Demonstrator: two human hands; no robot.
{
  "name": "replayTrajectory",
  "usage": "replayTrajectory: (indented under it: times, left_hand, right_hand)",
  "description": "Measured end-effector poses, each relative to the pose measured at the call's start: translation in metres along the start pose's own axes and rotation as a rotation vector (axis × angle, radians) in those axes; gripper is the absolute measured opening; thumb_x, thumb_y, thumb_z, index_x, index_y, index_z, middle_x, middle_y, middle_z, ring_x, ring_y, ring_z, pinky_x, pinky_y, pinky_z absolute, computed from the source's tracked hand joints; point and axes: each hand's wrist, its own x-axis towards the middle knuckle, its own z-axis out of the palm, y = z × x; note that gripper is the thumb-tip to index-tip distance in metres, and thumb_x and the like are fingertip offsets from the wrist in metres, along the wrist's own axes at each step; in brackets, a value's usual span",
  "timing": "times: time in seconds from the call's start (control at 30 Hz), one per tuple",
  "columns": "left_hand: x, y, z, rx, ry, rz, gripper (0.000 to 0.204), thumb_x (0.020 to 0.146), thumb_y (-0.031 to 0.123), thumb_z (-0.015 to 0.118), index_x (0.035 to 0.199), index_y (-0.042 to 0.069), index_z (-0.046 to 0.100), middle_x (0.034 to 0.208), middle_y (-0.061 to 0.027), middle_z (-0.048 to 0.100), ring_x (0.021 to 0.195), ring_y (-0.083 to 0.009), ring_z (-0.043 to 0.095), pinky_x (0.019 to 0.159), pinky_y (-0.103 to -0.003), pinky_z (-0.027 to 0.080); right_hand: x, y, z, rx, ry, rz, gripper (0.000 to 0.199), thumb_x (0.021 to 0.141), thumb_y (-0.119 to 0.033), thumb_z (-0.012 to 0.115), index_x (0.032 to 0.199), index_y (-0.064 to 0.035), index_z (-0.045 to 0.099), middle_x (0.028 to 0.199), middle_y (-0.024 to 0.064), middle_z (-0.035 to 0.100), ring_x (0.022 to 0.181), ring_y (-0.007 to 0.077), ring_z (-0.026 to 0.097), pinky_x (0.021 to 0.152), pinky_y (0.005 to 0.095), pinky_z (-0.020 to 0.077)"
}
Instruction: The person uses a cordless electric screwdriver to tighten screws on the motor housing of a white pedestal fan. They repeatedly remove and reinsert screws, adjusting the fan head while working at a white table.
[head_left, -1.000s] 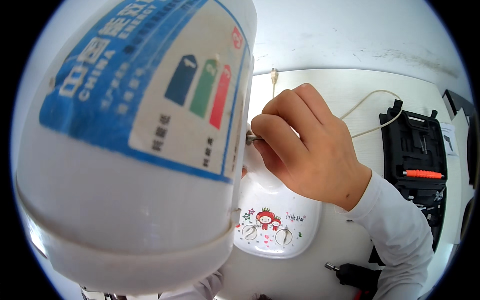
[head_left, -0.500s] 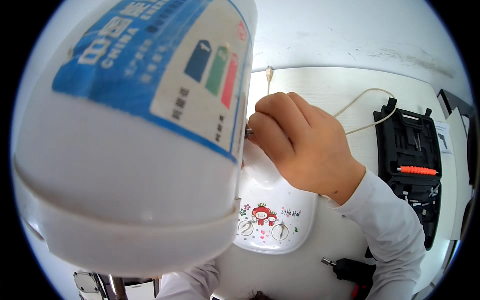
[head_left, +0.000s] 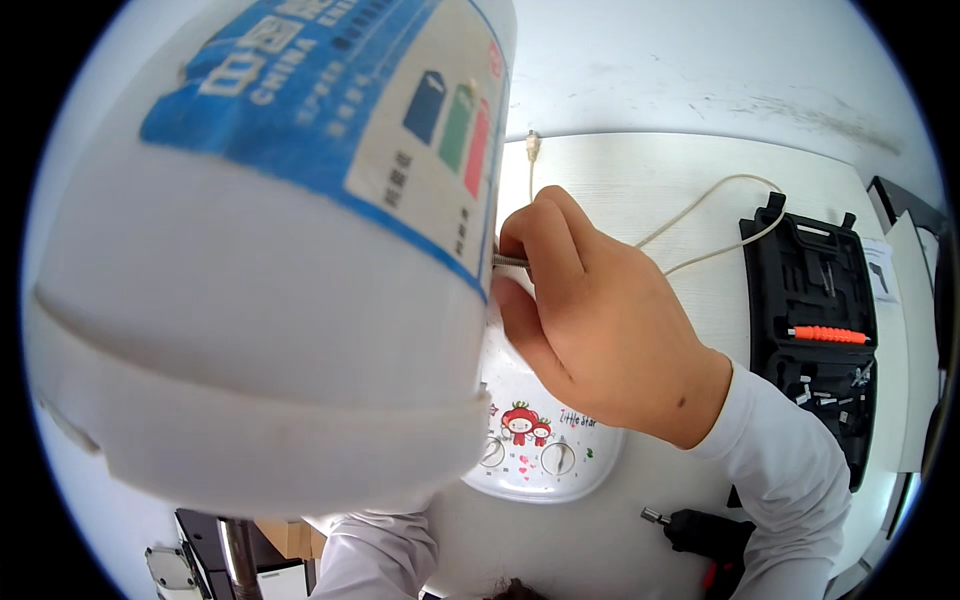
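Note:
A big white rounded plastic housing [head_left: 260, 300] with a blue label fills the left side, very close. From behind its right edge a thin threaded metal rod [head_left: 511, 262] sticks out. My right hand [head_left: 610, 310] is closed at that rod, with curled fingers and the thumb below. Its fingertips are partly hidden. Of my left arm only the white sleeve [head_left: 375, 555] shows, at the bottom; the left hand is hidden behind the housing. Below my right hand is a white appliance base [head_left: 540, 485] with two dials and red cartoon tomatoes.
A black power screwdriver [head_left: 705, 532] lies on the white table [head_left: 650, 490] near my right forearm. At the right, an open black tool case [head_left: 800, 270] holds an orange flexible shaft [head_left: 828, 335] and several small metal bits. A cream cable [head_left: 700, 205] loops across the back.
My right hand has shifted and turned slightly, and more of the threaded rod shows between it and the housing. The housing's label has moved a little to the right.

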Motion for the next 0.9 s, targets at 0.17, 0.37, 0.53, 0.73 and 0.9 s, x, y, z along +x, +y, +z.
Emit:
replayTrajectory:
  times: [0.17,0.37,0.53,0.73,0.9]
  left_hand:
    - [0.000,0.001,-0.002,0.002,0.003,-0.001,0.079,0.065,0.033,0.082,0.126,0.002,0.043,0.117,-0.0108,0.053,0.107,-0.0235,0.054,0.089,-0.036,0.045]
    - [-0.002,0.000,-0.003,0.005,0.004,-0.003,0.078,0.065,0.033,0.082,0.125,0.002,0.044,0.117,-0.0108,0.054,0.107,-0.0233,0.054,0.089,-0.036,0.045]
    - [-0.003,0.000,-0.004,0.004,0.002,-0.004,0.078,0.065,0.033,0.082,0.125,0.002,0.044,0.116,-0.0108,0.054,0.106,-0.0232,0.054,0.089,-0.036,0.045]
    - [0.000,-0.003,-0.002,0.000,-0.004,-0.010,0.077,0.065,0.034,0.082,0.125,0.002,0.044,0.116,-0.0107,0.054,0.106,-0.0231,0.054,0.089,-0.036,0.045]
    - [0.000,-0.001,-0.004,0.018,0.004,-0.017,0.077,0.065,0.034,0.082,0.125,0.002,0.045,0.116,-0.0107,0.054,0.106,-0.0230,0.054,0.089,-0.035,0.045]
  right_hand:
    - [0.000,0.002,0.000,0.055,0.009,-0.008,0.019,0.078,0.003,0.058,0.092,0.0002,0.046,0.086,0.0115,0.048,0.066,0.0293,0.056,0.055,0.0354,0.0467]
    - [0.005,0.004,-0.002,-0.146,0.097,-0.141,0.027,0.072,0.004,0.062,0.095,-0.0053,0.053,0.089,0.0074,0.048,0.064,0.0236,0.054,0.052,0.0322,0.0464]
    - [0.005,0.010,-0.002,-0.286,0.132,-0.236,0.019,0.071,-0.005,0.061,0.089,-0.0079,0.054,0.082,0.0039,0.048,0.064,0.0169,0.054,0.047,0.0278,0.0455]
    - [0.004,0.016,0.000,-0.063,0.121,-0.201,0.012,0.080,-0.008,0.058,0.086,-0.0022,0.049,0.079,0.0059,0.048,0.060,0.0204,0.055,0.046,0.0291,0.0454]
    - [0.007,0.013,-0.005,0.027,-0.003,-0.134,0.019,0.076,-0.001,0.060,0.090,0.0009,0.047,0.084,0.0092,0.049,0.065,0.0247,0.057,0.051,0.0310,0.0476]
